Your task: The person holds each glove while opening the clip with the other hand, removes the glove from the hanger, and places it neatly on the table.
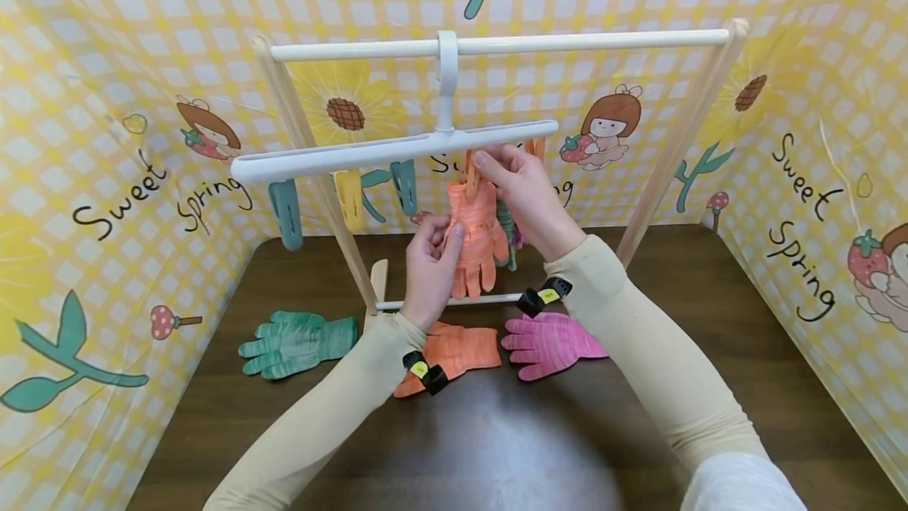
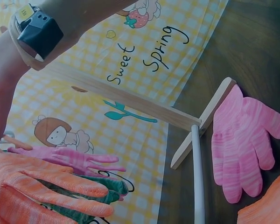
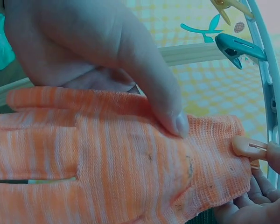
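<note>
An orange striped glove hangs fingers down below the white hanger. My left hand grips its side, thumb on the front of the glove, as the right wrist view also shows. At the cuff, my right hand pinches an orange clothespin between thumb and fingers. The clothespin's tip overlaps the cuff edge; whether it clamps the fabric I cannot tell. Behind this glove hang a green glove and a pink glove, both partly hidden.
Two blue clips and a yellow clip hang from the hanger's left half. A wooden rack carries the hanger. On the dark table lie a green glove, an orange glove and a pink glove.
</note>
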A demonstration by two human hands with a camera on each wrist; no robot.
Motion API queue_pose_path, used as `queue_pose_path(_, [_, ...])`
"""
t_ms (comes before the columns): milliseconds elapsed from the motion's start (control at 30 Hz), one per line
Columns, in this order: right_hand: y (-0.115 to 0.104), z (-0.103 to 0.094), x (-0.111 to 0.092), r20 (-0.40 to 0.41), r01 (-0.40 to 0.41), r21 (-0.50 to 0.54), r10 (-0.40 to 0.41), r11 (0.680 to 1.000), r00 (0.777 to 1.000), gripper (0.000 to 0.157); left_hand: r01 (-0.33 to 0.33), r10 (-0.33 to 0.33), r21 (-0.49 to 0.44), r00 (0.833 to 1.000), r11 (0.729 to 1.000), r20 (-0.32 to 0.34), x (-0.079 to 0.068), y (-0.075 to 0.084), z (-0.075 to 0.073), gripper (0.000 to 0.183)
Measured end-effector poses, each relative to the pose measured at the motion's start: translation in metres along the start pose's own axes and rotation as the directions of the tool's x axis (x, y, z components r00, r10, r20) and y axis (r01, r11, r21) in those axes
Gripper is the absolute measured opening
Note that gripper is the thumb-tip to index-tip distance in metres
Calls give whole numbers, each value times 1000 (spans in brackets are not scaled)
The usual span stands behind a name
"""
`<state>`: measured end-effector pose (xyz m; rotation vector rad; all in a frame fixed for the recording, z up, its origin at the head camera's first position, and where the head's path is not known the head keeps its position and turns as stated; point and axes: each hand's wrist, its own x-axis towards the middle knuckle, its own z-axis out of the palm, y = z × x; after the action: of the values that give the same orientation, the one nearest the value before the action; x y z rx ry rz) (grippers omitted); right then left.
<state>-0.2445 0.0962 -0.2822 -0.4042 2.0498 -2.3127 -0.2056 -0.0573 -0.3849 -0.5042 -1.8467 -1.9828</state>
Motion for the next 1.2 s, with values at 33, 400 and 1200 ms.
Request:
queue_pose_path(33, [0,0,0,-3,-4,2,4,1000,1000,40,-2,2,-6,1000,1000,-1,0,0,0,16])
queue_pose_path(400, [-2,4,-1,-42,-46,30,47,999,998,35,3,-3,-18,1000,1000,8,-5,1,-6,17])
queue_pose_path(1200, [1,1,-2,-39,18,-20,-19,1000,999,37,44,-44,20,999,999,11,-23,0,-23,17])
